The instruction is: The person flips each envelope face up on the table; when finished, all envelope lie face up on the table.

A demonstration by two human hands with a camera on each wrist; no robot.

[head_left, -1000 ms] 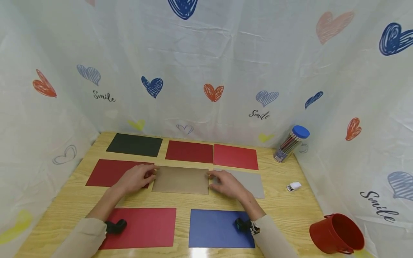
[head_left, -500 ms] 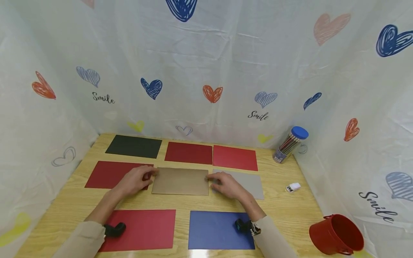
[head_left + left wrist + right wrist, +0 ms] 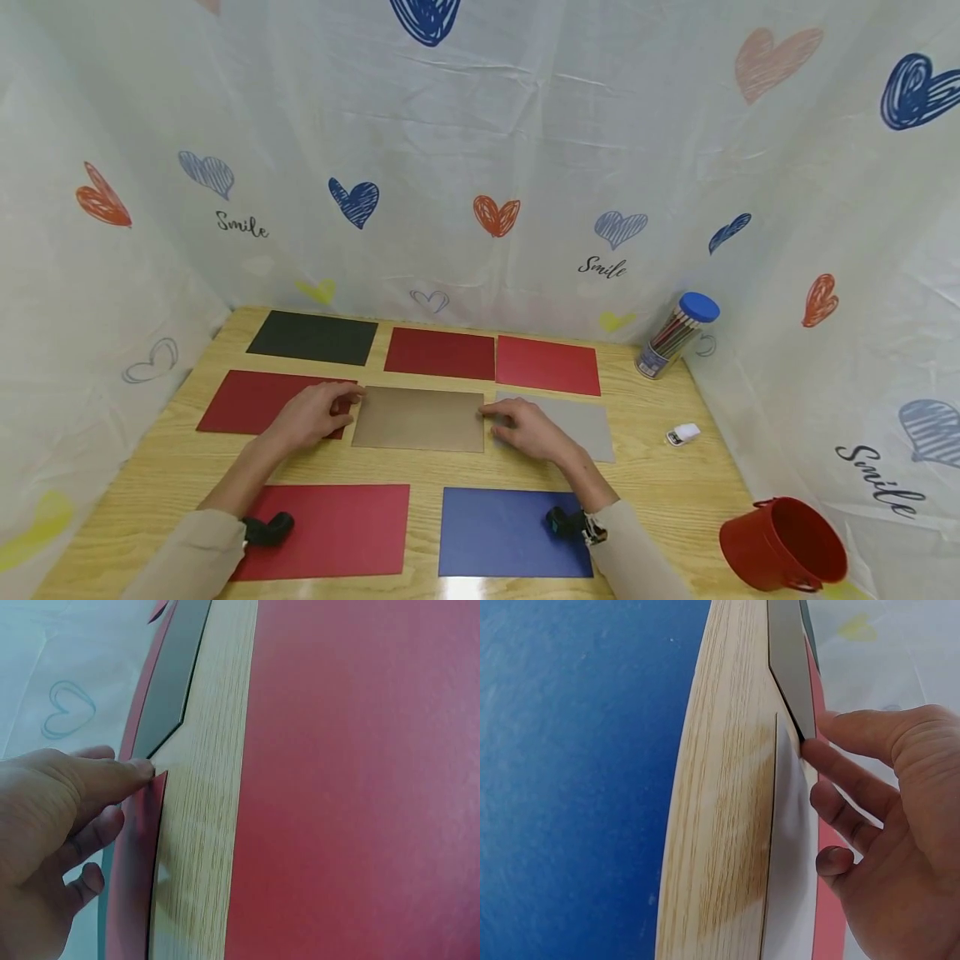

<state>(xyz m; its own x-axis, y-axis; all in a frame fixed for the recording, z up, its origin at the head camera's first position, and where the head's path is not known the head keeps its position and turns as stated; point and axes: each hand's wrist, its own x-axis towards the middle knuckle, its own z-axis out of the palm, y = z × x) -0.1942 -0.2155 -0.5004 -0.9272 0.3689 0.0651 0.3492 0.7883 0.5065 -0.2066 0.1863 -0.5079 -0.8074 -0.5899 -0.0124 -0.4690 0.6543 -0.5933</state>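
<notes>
A brown rectangular card (image 3: 418, 419) lies flat in the middle of the wooden table, between my two hands. My left hand (image 3: 311, 414) is at its left edge, over the right end of a dark red card (image 3: 243, 402). In the left wrist view, the left thumb and index fingertips (image 3: 142, 768) are at the corner gap between these cards, other fingers loosely bent. My right hand (image 3: 528, 427) has its index fingertip at the brown card's right edge, above a light grey card (image 3: 581, 423). Its thumb and fingers are apart in the right wrist view.
At the back lie a black card (image 3: 312, 337), a dark red card (image 3: 440, 352) and a bright red card (image 3: 548, 365). Nearer me are a pinkish-red card (image 3: 345, 529) and a blue card (image 3: 502, 532). On the right stand a pencil jar (image 3: 670, 340), a small white bottle (image 3: 683, 434) and a red bucket (image 3: 757, 546).
Both hands have shifted very slightly left, and the brown card's edges with them. The left fingertips sit a little further off that card. The other things stay put.
</notes>
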